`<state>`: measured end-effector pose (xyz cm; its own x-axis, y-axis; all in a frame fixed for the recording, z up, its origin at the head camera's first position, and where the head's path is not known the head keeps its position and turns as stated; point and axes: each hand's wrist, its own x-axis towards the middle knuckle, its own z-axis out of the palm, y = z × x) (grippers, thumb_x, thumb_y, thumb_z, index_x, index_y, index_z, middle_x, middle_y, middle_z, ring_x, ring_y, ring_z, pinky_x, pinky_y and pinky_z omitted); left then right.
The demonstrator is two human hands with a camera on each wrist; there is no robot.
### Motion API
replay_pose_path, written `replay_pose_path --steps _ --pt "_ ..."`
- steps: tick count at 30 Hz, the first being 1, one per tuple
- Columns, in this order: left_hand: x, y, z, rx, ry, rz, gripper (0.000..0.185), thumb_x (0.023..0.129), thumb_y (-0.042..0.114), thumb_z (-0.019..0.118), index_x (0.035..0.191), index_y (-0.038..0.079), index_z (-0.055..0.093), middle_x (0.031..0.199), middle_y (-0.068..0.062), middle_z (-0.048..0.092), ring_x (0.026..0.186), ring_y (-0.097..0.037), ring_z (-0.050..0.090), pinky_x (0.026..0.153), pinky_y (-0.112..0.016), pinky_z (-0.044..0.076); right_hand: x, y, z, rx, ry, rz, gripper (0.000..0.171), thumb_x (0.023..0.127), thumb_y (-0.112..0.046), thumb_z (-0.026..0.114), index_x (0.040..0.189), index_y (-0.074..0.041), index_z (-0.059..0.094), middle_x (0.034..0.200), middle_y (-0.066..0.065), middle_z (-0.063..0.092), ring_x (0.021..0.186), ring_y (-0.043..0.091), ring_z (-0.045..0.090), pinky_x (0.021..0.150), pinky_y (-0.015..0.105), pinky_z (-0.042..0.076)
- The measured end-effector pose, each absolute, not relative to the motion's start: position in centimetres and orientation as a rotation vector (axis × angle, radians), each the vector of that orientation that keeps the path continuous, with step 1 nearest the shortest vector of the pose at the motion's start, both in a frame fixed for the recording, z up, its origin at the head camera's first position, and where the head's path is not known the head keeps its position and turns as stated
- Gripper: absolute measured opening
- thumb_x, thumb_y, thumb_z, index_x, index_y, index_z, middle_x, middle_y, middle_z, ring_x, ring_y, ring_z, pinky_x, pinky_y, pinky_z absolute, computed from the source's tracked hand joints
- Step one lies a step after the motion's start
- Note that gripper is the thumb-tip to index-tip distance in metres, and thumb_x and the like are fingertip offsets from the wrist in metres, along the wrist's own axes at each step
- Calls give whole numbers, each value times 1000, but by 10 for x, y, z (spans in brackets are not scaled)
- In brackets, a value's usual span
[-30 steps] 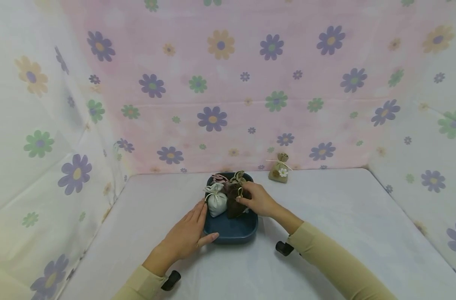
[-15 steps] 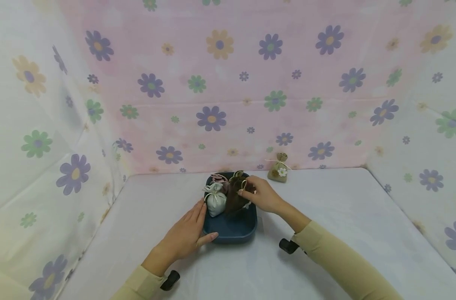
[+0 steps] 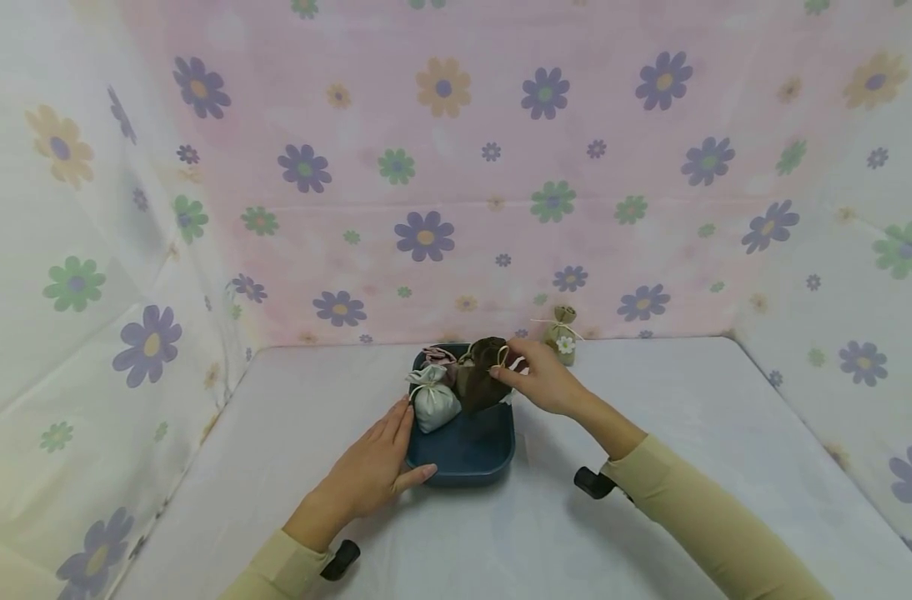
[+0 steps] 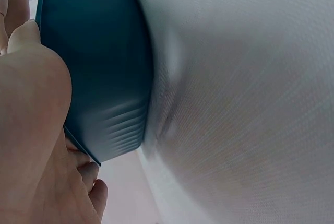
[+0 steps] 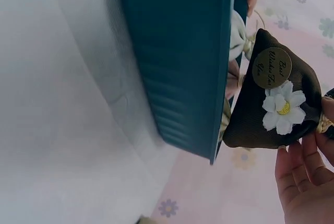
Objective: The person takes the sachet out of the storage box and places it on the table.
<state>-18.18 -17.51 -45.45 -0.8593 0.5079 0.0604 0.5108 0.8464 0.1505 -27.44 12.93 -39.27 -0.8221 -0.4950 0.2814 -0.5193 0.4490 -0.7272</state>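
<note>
The brown pouch [image 3: 482, 390] has been raised from beside the white pouch [image 3: 436, 408] and is held above the rim of the blue tray [image 3: 465, 454], its neck pinched by the right hand [image 3: 546, 381], so it is judged freed. The tray's side is touched by the left hand [image 3: 369, 469], fingers extended, nothing gripped.

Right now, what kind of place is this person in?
Probably a little indoor booth around a table; I can't tell in what building. Flowery cloth hangs behind and on both sides, and a blue tray with small tied bags sits on the white-covered table.
</note>
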Motion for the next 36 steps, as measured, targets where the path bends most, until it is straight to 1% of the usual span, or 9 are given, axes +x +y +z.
replay_pose_path --steps 1,4,8,15,20,24,28,31,36 --pt "-182 -175 -455 -827 -3004 -249 101 101 71 37 159 -10 18 168 -26 11 155 -38 17 123 -50 25 -275 131 -392 920 -2651 1341 8 100 -18 68 99 -10 66 97 5 66 96 23 62 85 43 55" --pt "-183 -175 -456 -821 -3011 -242 102 101 72 37 159 -9 18 168 -26 10 156 -37 16 124 -49 25 -275 137 -388 887 -2662 1325 10 100 -18 68 102 -9 66 99 6 65 98 23 62 86 43 55" --pt "-183 -176 -457 -819 -3011 -230 102 101 72 37 159 -9 18 168 -26 11 156 -37 16 124 -49 25 -276 146 -385 827 -2680 1314 11 100 -18 68 99 -8 63 103 9 63 101 26 61 88 44 55" --pt "-182 -175 -456 -831 -2994 -237 101 101 70 38 158 -11 19 168 -28 12 155 -39 18 123 -50 26 -287 164 -386 731 -2682 1281 11 100 -18 68 100 -8 64 101 10 64 95 28 65 81 43 57" --pt "-182 -175 -455 -833 -2997 -229 101 101 70 37 158 -11 19 168 -27 11 155 -39 18 123 -51 27 -297 175 -391 683 -2682 1259 14 100 -17 68 94 -7 61 98 10 63 96 29 64 87 46 56" --pt "-181 -175 -455 -835 -2990 -230 101 101 70 38 158 -11 20 168 -28 11 155 -39 19 122 -52 28 -304 181 -396 651 -2673 1255 12 100 -16 68 96 -5 62 99 12 64 98 30 62 90 48 55" --pt "-181 -175 -455 -832 -2991 -231 101 101 70 38 158 -11 20 167 -28 12 155 -39 19 122 -51 28 -310 184 -400 615 -2676 1247 12 100 -15 68 95 -5 62 99 13 65 100 31 62 90 49 55" --pt "-181 -175 -456 -825 -3002 -231 101 101 70 38 159 -10 19 168 -27 11 155 -38 18 123 -51 27 -315 186 -404 594 -2686 1222 13 100 -15 67 95 -5 62 100 14 65 101 32 62 89 49 55" --pt "-182 -176 -456 -822 -3001 -227 101 101 71 37 159 -9 17 168 -27 10 156 -38 16 123 -51 26 -321 186 -405 551 -2699 1209 14 101 -17 66 98 -4 63 104 17 66 100 35 63 82 48 57"
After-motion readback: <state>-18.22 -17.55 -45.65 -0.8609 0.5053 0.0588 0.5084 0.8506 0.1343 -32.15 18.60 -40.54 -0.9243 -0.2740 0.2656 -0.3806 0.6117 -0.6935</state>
